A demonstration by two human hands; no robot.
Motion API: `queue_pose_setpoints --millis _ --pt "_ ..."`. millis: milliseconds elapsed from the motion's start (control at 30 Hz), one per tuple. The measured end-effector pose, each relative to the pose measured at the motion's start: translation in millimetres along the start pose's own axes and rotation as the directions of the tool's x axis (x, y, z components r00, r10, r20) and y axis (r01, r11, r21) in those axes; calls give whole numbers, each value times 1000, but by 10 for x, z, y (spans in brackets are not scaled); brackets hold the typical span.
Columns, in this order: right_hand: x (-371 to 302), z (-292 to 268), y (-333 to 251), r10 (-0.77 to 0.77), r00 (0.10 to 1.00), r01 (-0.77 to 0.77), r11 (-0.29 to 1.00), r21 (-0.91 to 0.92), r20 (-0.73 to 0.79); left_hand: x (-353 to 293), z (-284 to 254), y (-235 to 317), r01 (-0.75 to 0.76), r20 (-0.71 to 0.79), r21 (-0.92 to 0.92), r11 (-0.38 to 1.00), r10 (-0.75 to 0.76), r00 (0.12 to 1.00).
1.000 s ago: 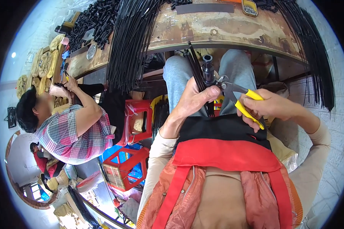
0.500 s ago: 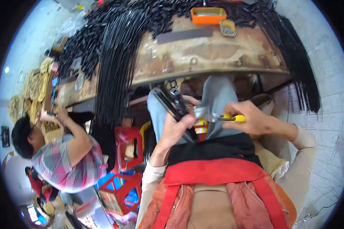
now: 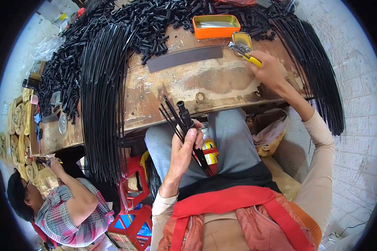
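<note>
My left hand (image 3: pixel 185 148) is closed around a bundle of thin black rods (image 3: pixel 170 113) and a black tubular plastic part (image 3: pixel 183 112), held upright above my lap. The rods' lower ends run down between my thighs. Out over the table, my right hand (image 3: pixel 267 72) grips yellow-handled pliers (image 3: pixel 253 60) with a metal head. The head is beside a small yellowish dish (image 3: pixel 248 38) of tiny metal pieces; I cannot tell whether it holds one.
The worn wooden table (image 3: pixel 176 92) carries heaped black tubular parts (image 3: pixel 151 29), an orange tray (image 3: pixel 217 33) and a dark flat strip (image 3: pixel 184 59). Long black rods (image 3: pixel 102 100) overhang its edge at left and right. A co-worker (image 3: pixel 73 209) sits left, by red stools (image 3: pixel 134 226).
My right hand has moved from above my lap, beside the left hand, up and forward to the dish with the pliers. My left hand keeps the rods and tubular part, slightly lower in view.
</note>
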State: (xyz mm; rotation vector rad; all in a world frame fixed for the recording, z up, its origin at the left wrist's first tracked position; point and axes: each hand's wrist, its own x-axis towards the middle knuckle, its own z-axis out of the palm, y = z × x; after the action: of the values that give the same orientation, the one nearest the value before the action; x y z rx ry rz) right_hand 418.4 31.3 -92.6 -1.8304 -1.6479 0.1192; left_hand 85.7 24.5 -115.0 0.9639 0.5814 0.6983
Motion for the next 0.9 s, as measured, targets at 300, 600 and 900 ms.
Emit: queue_pose_setpoints --millis 300,600,900 --pt "399 -181 225 -118 993 121 967 -226 25 25 -49 -26 -33 -11 -18 999 33 999" --pt "482 -154 149 -322 943 333 915 -230 82 -73 66 20 -34 -28 92 995 37 999" --pt "496 -246 -40 -31 988 80 940 -332 150 -392 200 38 -95 196 -39 995 101 975"
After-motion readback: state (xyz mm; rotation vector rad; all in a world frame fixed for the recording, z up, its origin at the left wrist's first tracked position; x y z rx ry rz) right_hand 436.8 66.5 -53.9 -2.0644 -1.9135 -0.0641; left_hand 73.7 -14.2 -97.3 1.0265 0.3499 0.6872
